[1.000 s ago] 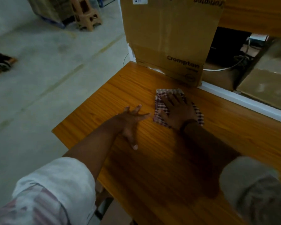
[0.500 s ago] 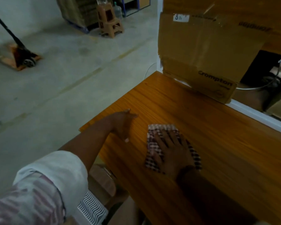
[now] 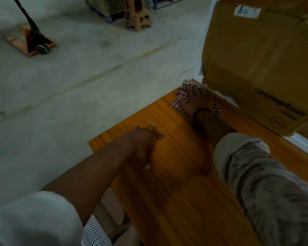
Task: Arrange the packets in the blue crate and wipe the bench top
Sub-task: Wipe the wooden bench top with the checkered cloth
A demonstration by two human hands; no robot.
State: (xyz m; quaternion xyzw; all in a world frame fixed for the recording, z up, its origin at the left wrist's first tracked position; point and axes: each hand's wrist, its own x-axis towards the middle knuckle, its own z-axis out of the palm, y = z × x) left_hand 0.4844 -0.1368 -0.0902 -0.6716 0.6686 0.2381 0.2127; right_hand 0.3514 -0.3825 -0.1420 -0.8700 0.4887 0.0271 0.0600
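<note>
The right hand lies flat on the checked cloth, fingers straight and spread, pressing it down and gripping nothing; the cloth sits at the far corner of the bench top, touching or just short of the lower left corner of the cardboard box. Half a second ago the same cloth lay well apart from the box, toward the person; it has been pushed out in one stroke, so the strip of wood leading up to the box has been covered. The left hand rests on the bare wood on the person's side of the box, well apart from it, fingers splayed and holding nothing; it seems to brace the reach. The wiping is under way, judging by this back-and-forth; the wood nearest the person probably needs more passes. Neither packets nor a blue crate are in view, so that part cannot be judged. The cloth could slip off the bench edge beside the box.
</note>
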